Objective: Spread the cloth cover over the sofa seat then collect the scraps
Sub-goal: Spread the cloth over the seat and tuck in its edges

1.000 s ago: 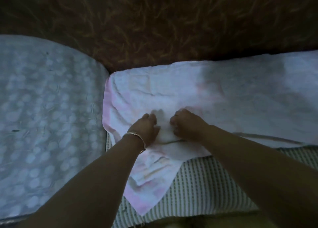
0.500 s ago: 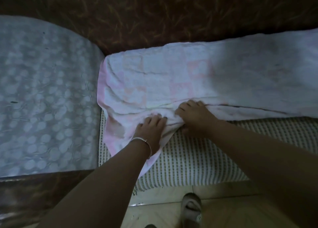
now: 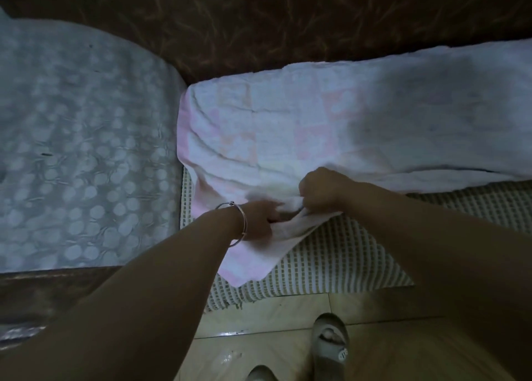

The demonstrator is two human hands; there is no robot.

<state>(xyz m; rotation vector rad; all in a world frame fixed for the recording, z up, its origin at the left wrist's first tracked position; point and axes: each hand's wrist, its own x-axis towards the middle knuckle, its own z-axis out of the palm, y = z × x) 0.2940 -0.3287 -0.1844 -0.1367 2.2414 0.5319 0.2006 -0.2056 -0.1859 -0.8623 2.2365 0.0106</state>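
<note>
We see the cloth (image 3: pixel 316 127) running left-to-right across frame centre and right | left hand (image 3: pixel 259 219) and right hand (image 3: pixel 322 189), side by side, each clutch its bunched near edge | uncovered seat (image 3: pixel 331 254) lies just below them

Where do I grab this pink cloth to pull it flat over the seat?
Grip the cloth by its bunched front edge, from the sofa's front, where left hand and right hand hold it. It is rumpled back, leaving the checked seat bare; its far edge meets the backrest.
</note>
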